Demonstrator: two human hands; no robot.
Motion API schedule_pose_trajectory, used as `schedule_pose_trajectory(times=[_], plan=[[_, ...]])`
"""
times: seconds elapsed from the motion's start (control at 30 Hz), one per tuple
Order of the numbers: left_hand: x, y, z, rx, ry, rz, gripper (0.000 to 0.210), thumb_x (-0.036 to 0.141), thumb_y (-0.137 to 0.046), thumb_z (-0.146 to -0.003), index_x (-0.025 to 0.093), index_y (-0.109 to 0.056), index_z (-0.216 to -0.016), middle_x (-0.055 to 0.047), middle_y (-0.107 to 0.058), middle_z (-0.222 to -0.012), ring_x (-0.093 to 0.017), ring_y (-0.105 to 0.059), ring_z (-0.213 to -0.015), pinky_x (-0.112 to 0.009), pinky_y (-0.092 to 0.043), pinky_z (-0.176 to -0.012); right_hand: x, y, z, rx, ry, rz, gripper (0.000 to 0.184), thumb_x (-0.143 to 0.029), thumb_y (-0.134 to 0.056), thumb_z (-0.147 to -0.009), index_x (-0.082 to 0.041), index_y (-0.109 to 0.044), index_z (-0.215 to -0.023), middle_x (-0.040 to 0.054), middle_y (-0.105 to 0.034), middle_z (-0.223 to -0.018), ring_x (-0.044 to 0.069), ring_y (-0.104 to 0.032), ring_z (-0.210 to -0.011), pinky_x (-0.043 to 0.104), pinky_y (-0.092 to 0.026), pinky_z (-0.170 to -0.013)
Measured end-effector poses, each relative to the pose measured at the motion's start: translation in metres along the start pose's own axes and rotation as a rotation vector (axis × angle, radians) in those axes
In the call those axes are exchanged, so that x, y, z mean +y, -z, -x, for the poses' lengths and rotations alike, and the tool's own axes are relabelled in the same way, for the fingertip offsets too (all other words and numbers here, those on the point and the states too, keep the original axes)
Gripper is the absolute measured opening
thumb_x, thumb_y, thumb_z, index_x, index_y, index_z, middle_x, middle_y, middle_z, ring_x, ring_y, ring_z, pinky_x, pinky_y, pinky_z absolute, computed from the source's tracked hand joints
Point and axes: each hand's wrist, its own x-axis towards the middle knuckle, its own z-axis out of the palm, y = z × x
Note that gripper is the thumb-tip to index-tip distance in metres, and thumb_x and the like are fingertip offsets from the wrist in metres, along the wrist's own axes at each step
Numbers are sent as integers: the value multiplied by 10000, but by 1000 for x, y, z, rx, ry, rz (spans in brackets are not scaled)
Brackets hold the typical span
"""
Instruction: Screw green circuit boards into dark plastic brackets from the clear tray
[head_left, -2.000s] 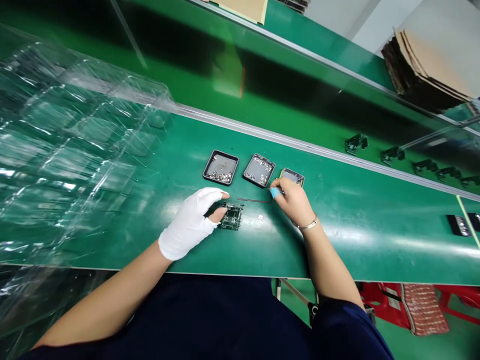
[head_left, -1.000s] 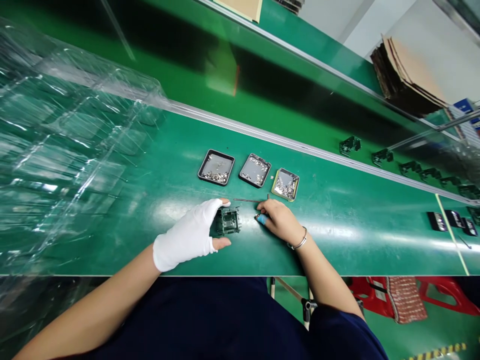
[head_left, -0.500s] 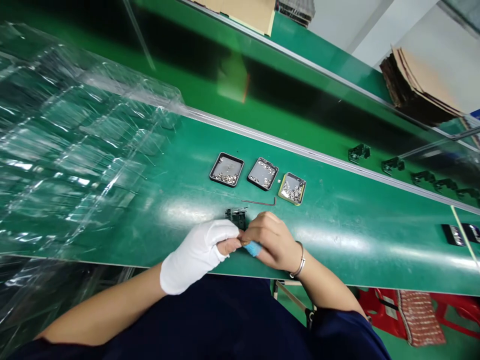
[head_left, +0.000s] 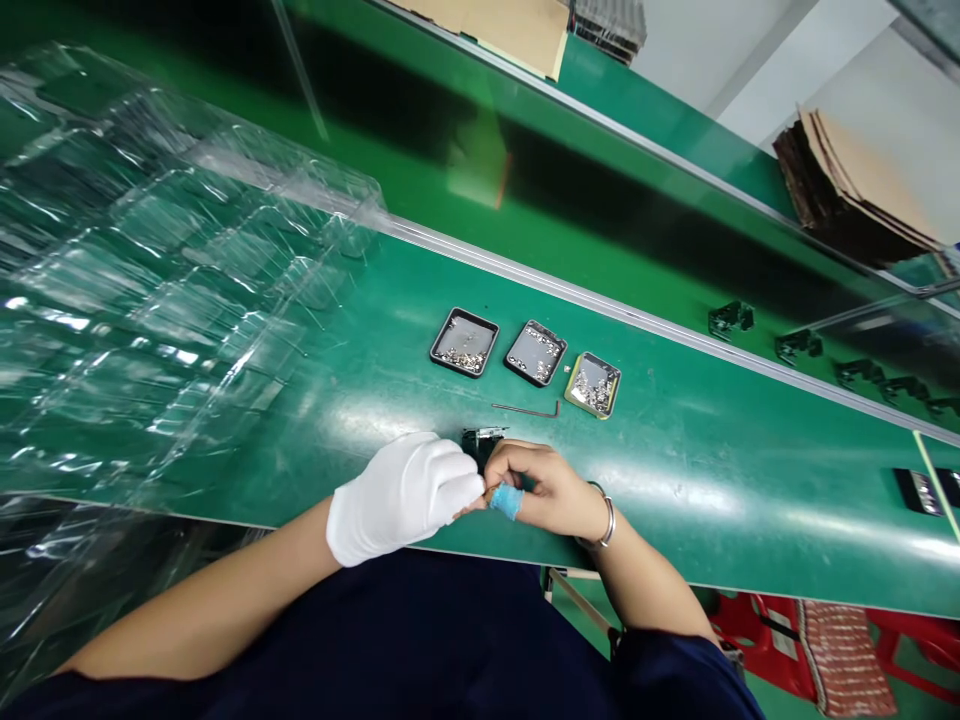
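Note:
My left hand (head_left: 409,498), in a white glove with bare fingertips, is closed at the near left side of a small dark part (head_left: 480,442) with a pale metallic top edge. My right hand (head_left: 551,492) has blue tape on a digit and a bracelet at the wrist. Its fingers are pinched together against the left fingertips, at the part's near right side. Whatever lies between the right fingertips is hidden, as is the part's lower end. Just beyond the part, an L-shaped hex key (head_left: 525,410) lies on the green table (head_left: 675,470).
Three small trays of shiny metal pieces stand behind the hex key: a left tray (head_left: 465,325), a middle tray (head_left: 534,340) and a yellow-edged tray (head_left: 577,385). Clear plastic blister trays (head_left: 187,290) cover the left. Several dark parts (head_left: 731,318) line the back right. A red chair (head_left: 765,640) stands below.
The view has shifted slightly. My left hand has rolled over, so its glove back now covers the thumb. The dark part has turned a little, and the right fingers are more curled.

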Motion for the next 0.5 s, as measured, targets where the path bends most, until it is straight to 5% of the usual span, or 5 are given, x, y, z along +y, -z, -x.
schedule_pose_trajectory(times=[0.07,0.13,0.2,0.27,0.5], plan=[[-2,-8,2,56,130,66,191,364,-531,-862,184,-596,-870,-63,-661,-788,-209,-630,-697,-328,-483,-613,3,4,1,79,18,75,48,-200,-558,-854,-197,-581,-812,-4,-572,-743,108,-501,-635,231,-430,-594],[-4,-17,3,40,330,126,519,495,-628,-760,148,-532,-1134,-154,-647,-1065,-308,-628,-972,-435,-511,-794,7,9,1,192,16,206,57,-169,-531,-860,-202,-571,-836,8,-581,-777,124,-520,-684,244,-434,-628],[-5,-25,3,-63,499,212,644,458,-675,-705,133,-466,-1220,-181,-607,-1165,-344,-592,-1077,-478,-497,-861,14,12,1,233,12,350,80,-152,-504,-867,-205,-562,-853,21,-588,-798,146,-525,-729,269,-437,-670],[-5,-30,3,-156,593,298,519,359,-640,-726,149,-483,-1173,-143,-627,-1110,-311,-618,-1028,-450,-514,-837,20,13,0,191,27,443,81,-151,-498,-867,-206,-557,-870,32,-598,-813,166,-523,-759,291,-438,-703],[-6,-20,-5,-209,412,169,303,300,-564,-750,142,-547,-1008,-102,-630,-917,-272,-622,-889,-431,-512,-829,28,7,-1,106,93,527,79,-165,-474,-887,-198,-544,-899,46,-598,-829,178,-520,-761,299,-441,-715]])
